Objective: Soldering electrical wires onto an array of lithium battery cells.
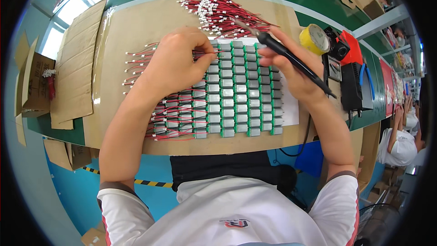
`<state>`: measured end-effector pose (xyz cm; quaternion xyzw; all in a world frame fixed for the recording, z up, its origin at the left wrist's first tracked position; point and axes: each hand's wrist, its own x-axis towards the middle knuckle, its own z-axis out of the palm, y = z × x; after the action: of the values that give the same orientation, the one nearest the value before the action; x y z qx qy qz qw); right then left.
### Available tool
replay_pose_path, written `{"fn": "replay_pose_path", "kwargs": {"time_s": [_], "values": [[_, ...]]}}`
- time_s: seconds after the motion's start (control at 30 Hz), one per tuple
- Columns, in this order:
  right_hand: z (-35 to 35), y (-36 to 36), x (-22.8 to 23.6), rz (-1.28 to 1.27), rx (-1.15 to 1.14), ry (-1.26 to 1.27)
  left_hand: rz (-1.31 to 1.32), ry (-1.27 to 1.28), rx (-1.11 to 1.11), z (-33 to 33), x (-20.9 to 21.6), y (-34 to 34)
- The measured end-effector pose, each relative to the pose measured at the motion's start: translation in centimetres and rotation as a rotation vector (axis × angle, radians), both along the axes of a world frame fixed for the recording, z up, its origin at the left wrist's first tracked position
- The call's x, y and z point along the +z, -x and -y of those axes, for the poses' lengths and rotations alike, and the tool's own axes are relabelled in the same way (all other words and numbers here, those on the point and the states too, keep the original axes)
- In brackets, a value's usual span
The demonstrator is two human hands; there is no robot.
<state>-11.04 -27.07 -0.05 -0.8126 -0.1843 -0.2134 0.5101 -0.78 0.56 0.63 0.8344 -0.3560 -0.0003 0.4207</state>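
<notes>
Rows of small grey motors with green ends (240, 98) lie close together on the bench. My left hand (175, 66) is over the upper left of these rows, thumb and forefinger pinched on a thin red wire lead (220, 51). Fingers wrapped around its black handle, my right hand (301, 75) holds a soldering iron (291, 57). The iron's metal tip points up and left, apart from the motors. Red and black leads with white connectors (157, 130) stick out from the left-hand motors. A heap of similar leads (223, 11) lies beyond my hands.
Brown cardboard (111, 123) covers the green bench. Right of the motors stand a yellow tape roll (314, 39), a black box-shaped unit (351, 86) and blue-handled pliers (368, 82). Cardboard boxes (38, 82) sit at left. Another person (400, 143) is at far right.
</notes>
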Motion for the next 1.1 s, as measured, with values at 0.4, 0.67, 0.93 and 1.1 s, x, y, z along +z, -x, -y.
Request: {"fn": "replay_pose_path", "kwargs": {"time_s": [0.4,0.67,0.93,1.1], "values": [[0.4,2.0,-1.6,-0.069,0.052,0.000,0.194,-0.040,-0.101,0.1,-0.9,-0.6],[0.4,1.8,-1.7,-0.023,0.039,0.071,0.175,-0.083,-0.101,0.0,-0.9,-0.7],[0.4,1.7,-1.9,-0.018,0.034,0.061,0.185,-0.084,-0.102,0.0,-1.0,-0.8],[0.4,1.7,-1.9,0.009,0.037,0.088,0.199,-0.084,-0.104,-0.1,-1.0,-0.8]]}}
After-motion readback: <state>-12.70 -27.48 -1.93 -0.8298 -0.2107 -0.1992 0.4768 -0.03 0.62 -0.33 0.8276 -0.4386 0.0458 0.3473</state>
